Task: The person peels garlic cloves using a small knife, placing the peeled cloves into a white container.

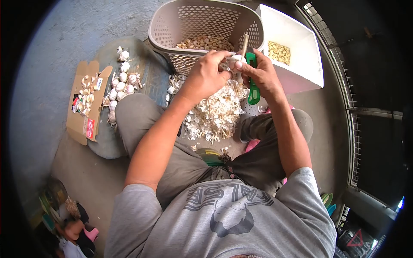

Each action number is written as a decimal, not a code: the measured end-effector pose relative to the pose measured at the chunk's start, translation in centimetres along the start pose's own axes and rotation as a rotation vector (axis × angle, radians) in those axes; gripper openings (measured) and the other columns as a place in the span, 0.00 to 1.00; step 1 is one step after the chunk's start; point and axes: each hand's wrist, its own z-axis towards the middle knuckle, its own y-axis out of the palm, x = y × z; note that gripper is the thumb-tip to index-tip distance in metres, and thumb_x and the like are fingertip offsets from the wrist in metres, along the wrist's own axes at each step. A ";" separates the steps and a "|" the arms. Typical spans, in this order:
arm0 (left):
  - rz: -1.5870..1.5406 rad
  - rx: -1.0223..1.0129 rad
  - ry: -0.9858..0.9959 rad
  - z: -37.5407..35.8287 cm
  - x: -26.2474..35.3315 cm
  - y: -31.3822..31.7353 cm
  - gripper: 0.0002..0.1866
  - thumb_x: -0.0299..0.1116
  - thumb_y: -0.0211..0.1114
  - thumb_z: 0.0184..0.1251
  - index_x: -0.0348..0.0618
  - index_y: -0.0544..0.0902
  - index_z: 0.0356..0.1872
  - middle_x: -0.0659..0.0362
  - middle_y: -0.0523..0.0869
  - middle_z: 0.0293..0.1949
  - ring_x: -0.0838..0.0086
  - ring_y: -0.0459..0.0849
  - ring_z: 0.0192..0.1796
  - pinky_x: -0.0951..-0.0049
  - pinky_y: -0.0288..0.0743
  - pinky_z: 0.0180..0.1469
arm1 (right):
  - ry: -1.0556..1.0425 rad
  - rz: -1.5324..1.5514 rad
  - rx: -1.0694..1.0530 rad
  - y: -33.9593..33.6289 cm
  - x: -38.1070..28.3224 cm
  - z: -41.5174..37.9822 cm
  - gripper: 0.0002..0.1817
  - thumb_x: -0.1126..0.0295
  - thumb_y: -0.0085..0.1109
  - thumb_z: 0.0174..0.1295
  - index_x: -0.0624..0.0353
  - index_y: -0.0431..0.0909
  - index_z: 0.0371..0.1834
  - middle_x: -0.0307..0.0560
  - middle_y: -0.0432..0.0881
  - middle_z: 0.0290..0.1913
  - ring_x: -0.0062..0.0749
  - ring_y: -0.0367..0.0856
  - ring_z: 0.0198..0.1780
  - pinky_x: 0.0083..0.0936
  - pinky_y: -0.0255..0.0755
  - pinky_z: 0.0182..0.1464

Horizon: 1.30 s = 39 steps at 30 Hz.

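A garlic bulb (235, 60) with its dry stalk pointing up is held between my two hands, above the near wall of the basket. My left hand (207, 74) pinches the bulb from the left with its fingertips. My right hand (266, 74) is closed around a green box cutter (253, 92), and its thumb presses against the bulb. The cutter's blade cannot be made out. Below my hands lies a heap of white garlic skins (215, 114) and bits of stalk.
The grey-brown plastic basket (161, 30) contains loose cloves. Peeled cloves (278, 52) lie in a white foam box (297, 38) at right. Whole garlic bulbs (122, 77) and a cardboard piece (77, 116) bearing cloves (88, 96) sit to the left. Footwear (75, 223) is at lower left.
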 end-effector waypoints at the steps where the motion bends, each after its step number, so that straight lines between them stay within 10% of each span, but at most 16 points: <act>1: -0.179 -0.093 -0.116 0.4 -0.4 -0.1 0.27 0.22 0.73 0.64 0.32 0.79 0.65 0.54 0.89 0.46 0.71 0.89 0.46 0.70 0.84 0.50 | 0.014 0.009 0.001 0.2 0.0 0.0 0.18 0.60 0.73 0.68 0.61 0.79 0.50 0.36 0.82 0.30 0.14 0.76 0.23 0.16 0.69 0.20; 13: -0.384 -0.162 -0.240 0.9 1.4 -0.5 0.21 0.33 0.69 0.75 0.31 0.81 0.62 0.60 0.90 0.40 0.82 0.86 0.39 0.79 0.84 0.43 | 0.039 0.108 0.016 0.3 0.5 0.2 0.22 0.52 0.68 0.71 0.61 0.79 0.49 0.35 0.81 0.30 0.14 0.77 0.23 0.15 0.71 0.22; 31: -0.792 -0.032 -0.346 0.5 0.2 0.7 0.22 0.20 0.67 0.71 0.29 0.75 0.63 0.53 0.90 0.42 0.77 0.88 0.37 0.77 0.85 0.40 | 0.024 0.223 0.073 1.0 0.4 0.3 0.24 0.66 0.80 0.61 0.62 0.76 0.53 0.38 0.83 0.31 0.18 0.77 0.22 0.18 0.68 0.20; 39: -0.480 -0.032 -0.207 0.5 -0.1 1.0 0.18 0.16 0.63 0.68 0.33 0.79 0.58 0.56 0.91 0.38 0.80 0.87 0.36 0.78 0.81 0.37 | 0.053 0.184 0.015 0.7 0.0 0.2 0.25 0.67 0.82 0.57 0.63 0.77 0.52 0.39 0.82 0.29 0.19 0.77 0.22 0.18 0.68 0.20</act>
